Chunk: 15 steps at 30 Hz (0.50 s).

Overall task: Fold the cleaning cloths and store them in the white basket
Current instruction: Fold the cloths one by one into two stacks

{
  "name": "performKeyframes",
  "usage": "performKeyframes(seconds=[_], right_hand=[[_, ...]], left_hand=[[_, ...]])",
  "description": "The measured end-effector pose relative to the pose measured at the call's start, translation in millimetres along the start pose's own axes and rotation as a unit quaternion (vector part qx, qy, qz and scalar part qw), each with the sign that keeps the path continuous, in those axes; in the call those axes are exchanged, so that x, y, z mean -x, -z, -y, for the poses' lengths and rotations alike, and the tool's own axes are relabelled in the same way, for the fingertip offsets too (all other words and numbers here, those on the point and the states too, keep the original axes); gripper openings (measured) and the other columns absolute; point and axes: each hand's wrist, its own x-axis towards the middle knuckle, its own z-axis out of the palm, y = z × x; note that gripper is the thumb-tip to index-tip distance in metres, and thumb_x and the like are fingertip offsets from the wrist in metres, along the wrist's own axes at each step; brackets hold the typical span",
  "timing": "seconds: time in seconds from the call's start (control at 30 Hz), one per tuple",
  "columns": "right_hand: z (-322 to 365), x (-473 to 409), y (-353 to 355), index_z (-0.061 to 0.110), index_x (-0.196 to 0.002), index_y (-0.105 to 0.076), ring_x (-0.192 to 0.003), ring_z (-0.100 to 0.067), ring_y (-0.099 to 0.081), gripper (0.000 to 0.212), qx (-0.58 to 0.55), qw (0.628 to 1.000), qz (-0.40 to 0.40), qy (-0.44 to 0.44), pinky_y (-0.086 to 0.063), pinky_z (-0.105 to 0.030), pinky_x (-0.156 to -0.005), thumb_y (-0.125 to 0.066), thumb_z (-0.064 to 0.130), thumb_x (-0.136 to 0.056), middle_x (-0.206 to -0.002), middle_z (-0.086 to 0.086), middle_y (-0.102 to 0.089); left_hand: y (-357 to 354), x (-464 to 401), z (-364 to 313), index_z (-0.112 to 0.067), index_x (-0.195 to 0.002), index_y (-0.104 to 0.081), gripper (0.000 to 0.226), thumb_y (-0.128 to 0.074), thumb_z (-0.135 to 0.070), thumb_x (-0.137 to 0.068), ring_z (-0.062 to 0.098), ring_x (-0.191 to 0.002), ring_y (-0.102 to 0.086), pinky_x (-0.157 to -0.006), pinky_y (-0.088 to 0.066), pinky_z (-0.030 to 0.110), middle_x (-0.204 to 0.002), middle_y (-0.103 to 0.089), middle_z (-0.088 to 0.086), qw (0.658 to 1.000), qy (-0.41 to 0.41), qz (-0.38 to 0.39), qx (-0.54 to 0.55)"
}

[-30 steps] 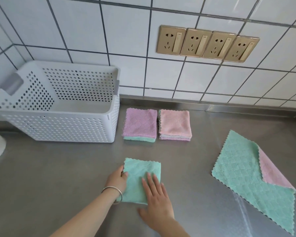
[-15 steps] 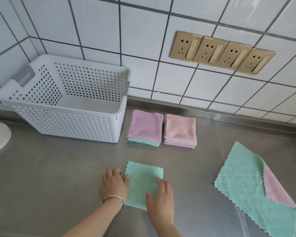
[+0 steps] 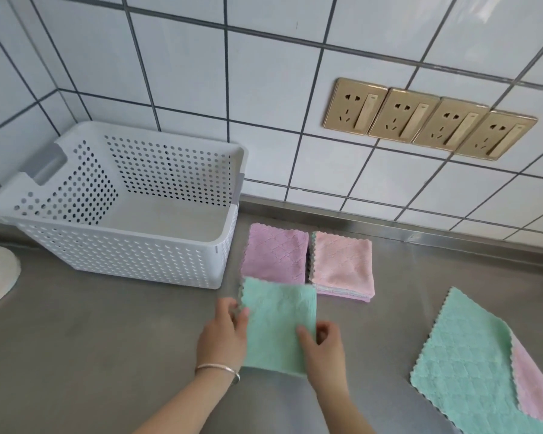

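A folded square mint-green microfibre cloth (image 3: 278, 324) is lying between both hands on the grey steel counter (image 3: 91, 339). Its far edge is overlapping a folded lilac cloth stack (image 3: 276, 252), with a folded pink cloth stack (image 3: 342, 261) at one o'clock. The white perforated plastic basket (image 3: 123, 252) is standing at ten o'clock, and an unfolded mint-and-pink cloth (image 3: 470, 364) is lying at three o'clock. The left hand (image 3: 223, 336) is pinching the cloth's left edge; the right hand (image 3: 323, 349) is gripping its right edge.

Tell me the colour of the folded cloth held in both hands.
Mint green folded cloth, with a quilted texture and scalloped edges; the head view shows it.
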Motion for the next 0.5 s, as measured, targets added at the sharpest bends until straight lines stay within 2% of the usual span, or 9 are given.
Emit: performKeyframes(seconds=[0.07, 0.13, 0.23, 0.33, 0.43, 0.5], right_hand=[[30.7, -23.7, -0.4, 0.013, -0.099, -0.05, -0.079, -0.015, -0.055, 0.018, -0.024, 0.999, -0.005, 0.039, -0.04, -0.025, -0.065, -0.062, 0.018, -0.086, -0.085, 0.005, -0.056], [55.3, -51.3, -5.8, 0.013, -0.104, -0.047, -0.087, -0.018, -0.055, 0.022, -0.044, 0.998, -0.002, 0.054, -0.04, -0.026, -0.073, -0.059, 0.019, -0.087, -0.09, 0.005, -0.054], [77.7, -86.8, -17.7, 0.017, -0.11, -0.042, -0.087, -0.017, -0.055, 0.026, -0.067, 0.996, -0.006, 0.06, -0.043, -0.023, -0.066, -0.057, 0.019, -0.089, -0.099, 0.001, -0.053], [82.9, -113.3, -29.8, 0.016, -0.123, -0.04, -0.084, -0.018, -0.056, 0.037, -0.047, 0.998, -0.016, 0.041, -0.041, -0.022, -0.061, -0.056, 0.021, -0.09, -0.105, -0.002, -0.055], [75.1, -126.0, -40.8, 0.015, -0.13, -0.038, -0.1, -0.024, -0.058, 0.044, -0.023, 0.999, -0.026, 0.02, -0.045, -0.028, -0.077, -0.057, 0.019, -0.09, -0.119, -0.007, -0.058], [69.3, -129.4, -46.3, 0.013, -0.13, -0.039, -0.109, -0.025, -0.056, 0.044, -0.007, 0.999, -0.035, 0.015, -0.041, -0.026, -0.081, -0.057, 0.017, -0.09, -0.124, -0.006, -0.057]], left_hand=[[5.4, -21.6, -23.3, -0.019, -0.127, -0.04, 0.042, -0.052, -0.035, -0.09, 0.036, -0.107, -0.059, -0.08, -0.046, 0.037, -0.121, -0.063, 0.011, 0.998, -0.039, -0.018, 0.047], [6.2, -46.4, -42.4, -0.027, -0.14, -0.027, 0.057, -0.052, -0.034, -0.09, 0.027, -0.121, -0.053, -0.094, -0.046, 0.037, -0.14, -0.05, 0.001, 0.994, -0.097, -0.012, 0.056], [-0.7, -87.5, -59.1, -0.036, -0.143, -0.022, 0.054, -0.044, -0.032, -0.094, 0.022, -0.126, -0.047, -0.099, -0.042, 0.036, -0.147, -0.039, -0.005, 0.989, -0.148, 0.01, -0.022], [-15.8, -123.5, -62.3, -0.032, -0.144, -0.022, 0.051, -0.038, -0.032, -0.096, 0.027, -0.118, -0.05, -0.095, -0.043, 0.038, -0.14, -0.041, 0.004, 0.985, -0.13, 0.032, -0.108], [-30.1, -140.9, -54.8, -0.028, -0.146, -0.017, 0.054, -0.037, -0.031, -0.097, 0.03, -0.116, -0.051, -0.096, -0.043, 0.039, -0.141, -0.036, 0.007, 0.979, -0.09, 0.075, -0.167], [-37.0, -146.3, -49.6, -0.026, -0.147, -0.015, 0.055, -0.038, -0.031, -0.097, 0.03, -0.118, -0.049, -0.096, -0.042, 0.039, -0.144, -0.032, 0.008, 0.976, -0.077, 0.087, -0.185]])
